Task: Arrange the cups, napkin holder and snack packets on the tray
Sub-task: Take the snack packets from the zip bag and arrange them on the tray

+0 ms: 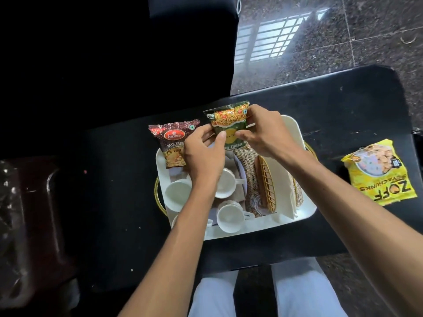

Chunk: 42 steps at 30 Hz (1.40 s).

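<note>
A white tray [258, 227] sits on the black table. Both hands hold a green snack packet [229, 121] upright over the tray's far edge: my left hand [203, 154] grips its lower left, my right hand [265, 131] its right side. A dark red mixture packet [171, 143] leans on the tray's far left corner. White cups [177, 194] [230, 217] stand in the tray's left half, partly hidden by my left forearm. A gold wire napkin holder [266, 187] with burlap stands in the right half. A yellow snack packet [380, 172] lies on the table, right of the tray.
The black table [114, 179] ends near my knees; the speckled stone floor [320, 42] lies beyond its far edge. A dark reddish object [39, 213] stands at the left. A black chair back [192, 30] rises behind the table.
</note>
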{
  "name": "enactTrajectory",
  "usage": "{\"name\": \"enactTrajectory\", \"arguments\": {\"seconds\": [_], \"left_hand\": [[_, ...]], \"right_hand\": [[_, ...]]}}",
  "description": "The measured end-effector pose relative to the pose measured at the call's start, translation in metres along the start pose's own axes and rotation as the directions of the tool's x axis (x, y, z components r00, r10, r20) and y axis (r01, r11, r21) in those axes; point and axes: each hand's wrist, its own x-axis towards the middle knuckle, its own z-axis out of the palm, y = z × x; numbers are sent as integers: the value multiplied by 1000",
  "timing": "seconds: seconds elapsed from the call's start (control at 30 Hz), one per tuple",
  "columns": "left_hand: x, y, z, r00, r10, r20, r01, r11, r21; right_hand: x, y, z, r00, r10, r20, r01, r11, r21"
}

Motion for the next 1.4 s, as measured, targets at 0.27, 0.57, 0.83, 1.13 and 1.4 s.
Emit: {"name": "enactTrajectory", "arguments": {"seconds": [0.27, 0.57, 0.83, 1.13, 1.4], "left_hand": [[0, -2, 4, 998, -39, 54, 34, 996, 81], [-32, 9, -6, 999, -49, 9, 49, 996, -68], [-95, 47, 61, 974, -40, 222, 100, 958, -268], [-155, 47, 165, 917, -150, 371, 244, 944, -222], [-168, 15, 232, 919, -201, 338, 161, 977, 141]], "right_hand": [[5, 8, 6, 998, 45, 35, -45, 999, 10], [-27, 23, -36, 1000, 30, -7, -29, 989, 148], [-104, 95, -90, 985, 111, -134, -94, 988, 122], [-162, 205, -127, 909, 281, -309, -284, 958, 36], [-169, 264, -128, 875, 437, -210, -436, 898, 55]]}}
